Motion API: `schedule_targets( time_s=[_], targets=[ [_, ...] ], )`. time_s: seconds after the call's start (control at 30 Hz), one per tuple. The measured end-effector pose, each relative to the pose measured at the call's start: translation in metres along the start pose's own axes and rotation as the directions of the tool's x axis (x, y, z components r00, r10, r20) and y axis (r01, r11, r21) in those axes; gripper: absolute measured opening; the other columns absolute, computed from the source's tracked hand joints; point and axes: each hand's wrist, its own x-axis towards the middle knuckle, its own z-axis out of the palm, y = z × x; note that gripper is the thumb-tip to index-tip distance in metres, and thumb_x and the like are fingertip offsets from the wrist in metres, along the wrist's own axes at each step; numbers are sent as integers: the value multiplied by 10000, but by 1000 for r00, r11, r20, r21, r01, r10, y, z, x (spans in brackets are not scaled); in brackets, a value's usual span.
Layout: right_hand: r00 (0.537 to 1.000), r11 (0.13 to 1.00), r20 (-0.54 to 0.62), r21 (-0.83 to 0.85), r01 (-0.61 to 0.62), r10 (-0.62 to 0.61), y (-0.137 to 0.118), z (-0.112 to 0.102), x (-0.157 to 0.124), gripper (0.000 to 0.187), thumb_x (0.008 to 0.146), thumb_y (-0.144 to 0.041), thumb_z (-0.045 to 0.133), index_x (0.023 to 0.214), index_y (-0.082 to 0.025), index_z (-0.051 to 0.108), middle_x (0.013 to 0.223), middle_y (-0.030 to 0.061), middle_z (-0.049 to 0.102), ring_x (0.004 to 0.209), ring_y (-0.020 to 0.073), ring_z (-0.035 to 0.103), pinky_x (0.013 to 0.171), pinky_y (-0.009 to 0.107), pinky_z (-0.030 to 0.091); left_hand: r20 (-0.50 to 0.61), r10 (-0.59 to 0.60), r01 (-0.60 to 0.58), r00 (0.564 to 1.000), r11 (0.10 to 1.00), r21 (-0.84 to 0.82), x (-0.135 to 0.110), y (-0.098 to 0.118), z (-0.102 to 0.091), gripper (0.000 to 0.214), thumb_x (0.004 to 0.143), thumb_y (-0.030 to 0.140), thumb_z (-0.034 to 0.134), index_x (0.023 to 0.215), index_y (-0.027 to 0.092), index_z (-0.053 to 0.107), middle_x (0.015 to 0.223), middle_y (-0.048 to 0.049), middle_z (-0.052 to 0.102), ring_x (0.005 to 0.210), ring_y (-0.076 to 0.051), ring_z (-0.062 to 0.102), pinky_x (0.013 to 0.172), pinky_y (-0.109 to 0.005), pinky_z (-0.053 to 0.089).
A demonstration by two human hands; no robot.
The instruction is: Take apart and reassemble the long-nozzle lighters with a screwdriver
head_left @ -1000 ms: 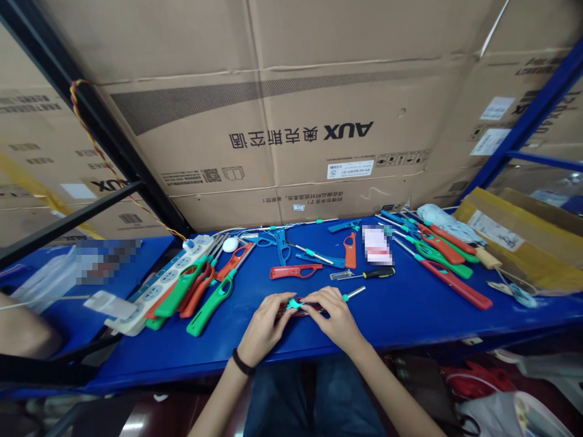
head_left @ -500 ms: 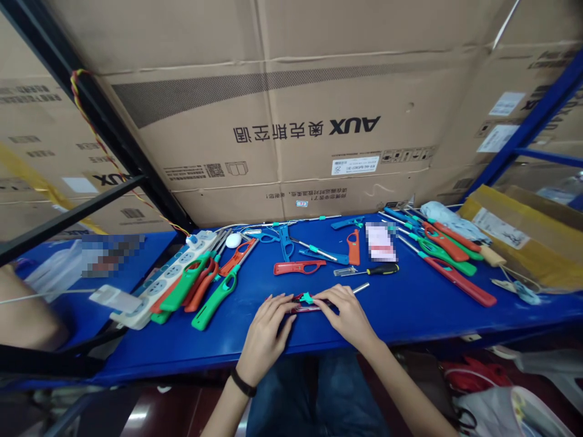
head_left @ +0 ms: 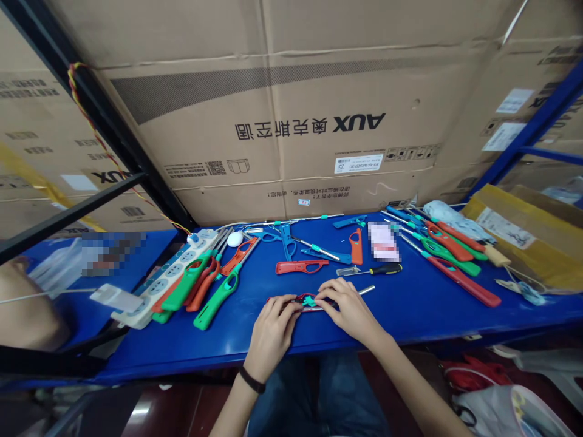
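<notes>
An opened red lighter (head_left: 300,301) with a teal part and a metal tube lies on the blue table (head_left: 410,309) near its front edge. My left hand (head_left: 273,331) rests on its left end, fingers curled over the handle. My right hand (head_left: 348,306) covers its right part, fingertips pinching at the teal piece in the middle. The metal tube sticks out to the right of my right hand. A black band is on my left wrist.
Green and red lighters (head_left: 200,288) and a white power strip (head_left: 159,285) lie at the left. Red and blue shell halves (head_left: 301,266), a screwdriver (head_left: 378,269) and more lighters (head_left: 446,255) lie behind and right. Cardboard boxes (head_left: 291,121) stand behind. A person's arm (head_left: 22,309) is at far left.
Both hands stay on the red lighter; the fingers have shifted a little around the teal piece. The camera has tilted slightly.
</notes>
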Motion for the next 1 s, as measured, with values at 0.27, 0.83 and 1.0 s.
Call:
schedule_targets(
  time_s=[0.27,0.83,1.0],
  targets=[
    [998,997,31,54,-53,52,-2,5,-1,66,872,-240,613,843,-232,672,948,23,654,897,191,579,775,367,421,20,-33,32,999,999,34,-3,0,2,197,931,207,470,997,261,648,1099,-34,634,955,-204,577,809,-351,524],
    [988,978,44,-142,150,-146,-8,5,-4,155,901,-160,539,904,-197,690,835,52,668,807,194,576,686,339,399,-23,27,-26,999,998,55,-5,-3,3,195,924,200,482,990,255,658,1132,-32,668,1000,-207,628,894,-389,539],
    [982,955,40,-230,187,-183,-7,11,-5,176,914,-164,512,899,-183,686,776,57,649,750,198,541,668,337,378,0,36,-36,999,999,20,-3,-5,1,190,924,194,485,967,245,663,1132,-28,679,1012,-206,638,907,-393,536]
  ],
)
